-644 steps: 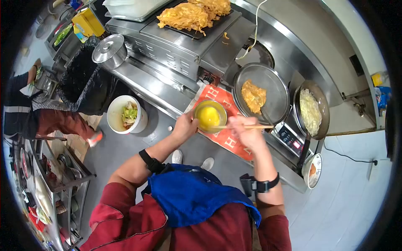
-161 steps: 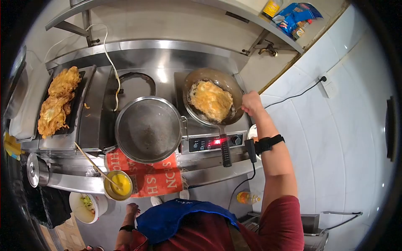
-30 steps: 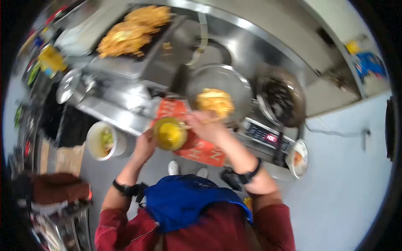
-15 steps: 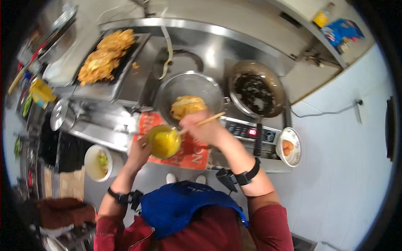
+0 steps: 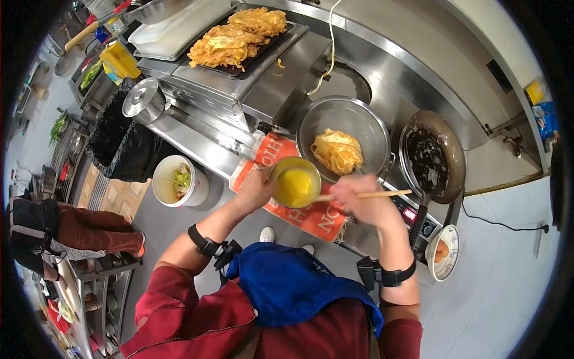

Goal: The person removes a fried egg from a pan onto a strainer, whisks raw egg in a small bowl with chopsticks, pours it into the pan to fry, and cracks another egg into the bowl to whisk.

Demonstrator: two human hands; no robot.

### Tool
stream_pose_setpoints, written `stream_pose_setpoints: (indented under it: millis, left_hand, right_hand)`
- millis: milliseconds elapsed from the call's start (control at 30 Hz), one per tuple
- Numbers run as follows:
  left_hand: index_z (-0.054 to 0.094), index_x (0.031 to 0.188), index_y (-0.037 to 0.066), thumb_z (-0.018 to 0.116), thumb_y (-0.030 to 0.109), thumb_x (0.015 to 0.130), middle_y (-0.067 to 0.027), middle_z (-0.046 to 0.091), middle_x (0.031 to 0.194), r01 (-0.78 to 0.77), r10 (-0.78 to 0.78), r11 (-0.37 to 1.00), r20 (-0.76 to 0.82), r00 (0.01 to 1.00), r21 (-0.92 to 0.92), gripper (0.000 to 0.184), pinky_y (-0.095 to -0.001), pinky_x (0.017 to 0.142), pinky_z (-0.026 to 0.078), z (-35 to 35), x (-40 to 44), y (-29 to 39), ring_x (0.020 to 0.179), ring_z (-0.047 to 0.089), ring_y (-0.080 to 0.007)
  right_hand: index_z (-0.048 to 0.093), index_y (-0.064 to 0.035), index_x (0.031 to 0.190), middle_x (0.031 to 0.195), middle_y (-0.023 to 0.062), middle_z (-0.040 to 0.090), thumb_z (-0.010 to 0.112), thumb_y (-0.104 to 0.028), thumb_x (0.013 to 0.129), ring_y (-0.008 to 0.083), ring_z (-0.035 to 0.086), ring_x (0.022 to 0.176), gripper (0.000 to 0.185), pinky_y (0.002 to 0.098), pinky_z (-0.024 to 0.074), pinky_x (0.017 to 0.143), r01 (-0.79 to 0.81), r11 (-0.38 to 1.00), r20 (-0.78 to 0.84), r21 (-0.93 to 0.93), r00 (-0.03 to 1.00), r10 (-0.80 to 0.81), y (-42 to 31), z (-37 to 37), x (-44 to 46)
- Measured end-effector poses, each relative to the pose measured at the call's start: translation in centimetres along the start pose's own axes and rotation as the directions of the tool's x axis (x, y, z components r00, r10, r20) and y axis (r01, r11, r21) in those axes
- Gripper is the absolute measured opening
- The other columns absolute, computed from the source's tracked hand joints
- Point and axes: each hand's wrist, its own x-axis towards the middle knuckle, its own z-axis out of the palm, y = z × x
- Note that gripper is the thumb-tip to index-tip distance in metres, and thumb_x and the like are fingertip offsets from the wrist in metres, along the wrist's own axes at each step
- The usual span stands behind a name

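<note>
My left hand grips the side of a small metal bowl, which holds yellow beaten egg. In my right hand, blurred by motion, is a pair of wooden chopsticks. Their far ends reach into the bowl's right side. Just beyond both hands sits a wide metal strainer with a golden fried omelette in it. Beneath the bowl lies an orange printed cloth on the counter's front edge.
A frying pan with dark oil is at the right, its handle toward me. Below it stands a patterned bowl with eggs. Fried omelettes fill a black tray at the back left. A white bucket stands left; another person is far left.
My view has turned, so the counter and hands sit further right in the picture. Another person has come into view at the left. Both hands keep their holds; the chopsticks have changed angle.
</note>
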Motion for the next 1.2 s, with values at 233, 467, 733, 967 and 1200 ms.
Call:
stream_pose_setpoints:
  millis: [233, 467, 733, 967, 1200]
  left_hand:
    - [0.054, 0.101, 0.001, 0.048, 0.012, 0.070, -0.0235, 0.057, 0.077, 0.033, -0.033, 0.999, -0.012, 0.999, 0.017, 0.034, -0.0395, 0.065, 0.044, -1.0, -1.1, 0.5, 0.075, 0.057, -0.0354]
    - [0.053, 0.107, 0.002, 0.046, 0.008, 0.071, -0.0247, 0.058, 0.082, 0.028, -0.026, 0.997, 0.035, 0.999, -0.068, 0.037, -0.0372, 0.068, 0.045, -1.0, -2.3, -0.1, 0.078, 0.059, -0.0335]
    - [0.053, 0.103, -0.001, 0.048, 0.010, 0.071, -0.0234, 0.056, 0.070, 0.059, -0.059, 0.998, 0.018, 0.998, -0.032, 0.034, -0.0390, 0.063, 0.044, -0.7, -1.9, -1.8, 0.069, 0.058, -0.0334]
    - [0.054, 0.101, -0.001, 0.049, 0.011, 0.071, -0.0239, 0.056, 0.071, 0.062, -0.062, 0.998, 0.004, 0.998, -0.019, 0.032, -0.0393, 0.062, 0.044, -0.6, -1.8, -1.9, 0.069, 0.058, -0.0336]
    - [0.054, 0.101, -0.002, 0.049, 0.009, 0.070, -0.0238, 0.056, 0.070, 0.039, -0.040, 0.997, -0.011, 0.999, -0.066, 0.033, -0.0393, 0.062, 0.045, 0.0, -1.9, -2.1, 0.068, 0.058, -0.0327]
  right_hand:
    - [0.053, -0.0020, 0.064, 0.059, 0.0136, 0.052, 0.051, -0.017, 0.080, 0.0268, 0.052, 0.054, 0.022, 0.0336, 0.0409, 0.051, 0.095, 0.995, 0.173, 0.009, 0.980, -0.095, -1.0, 1.7, 0.5]
    - [0.054, -0.0041, 0.068, 0.067, 0.0118, 0.053, 0.049, -0.016, 0.078, 0.0292, 0.055, 0.065, 0.016, 0.0374, 0.0414, 0.056, 0.192, 0.981, 0.320, -0.022, 0.931, -0.176, -1.1, 3.9, 0.6]
    - [0.051, -0.0038, 0.065, 0.061, 0.0113, 0.049, 0.047, -0.017, 0.081, 0.0282, 0.052, 0.060, 0.021, 0.0355, 0.0405, 0.052, 0.101, 0.991, 0.228, 0.084, 0.967, -0.118, -1.1, 4.3, 0.5]
    - [0.055, -0.0046, 0.066, 0.062, 0.0112, 0.052, 0.049, -0.018, 0.080, 0.0262, 0.053, 0.061, 0.020, 0.0350, 0.0416, 0.054, 0.176, 0.983, 0.101, -0.050, 0.980, -0.170, 0.4, 4.5, 1.0]
    - [0.057, -0.0051, 0.069, 0.061, 0.0129, 0.051, 0.051, -0.013, 0.079, 0.0277, 0.053, 0.061, 0.014, 0.0366, 0.0417, 0.054, -0.009, 0.996, 0.050, -0.084, 0.999, 0.013, 0.0, 2.5, 0.7]
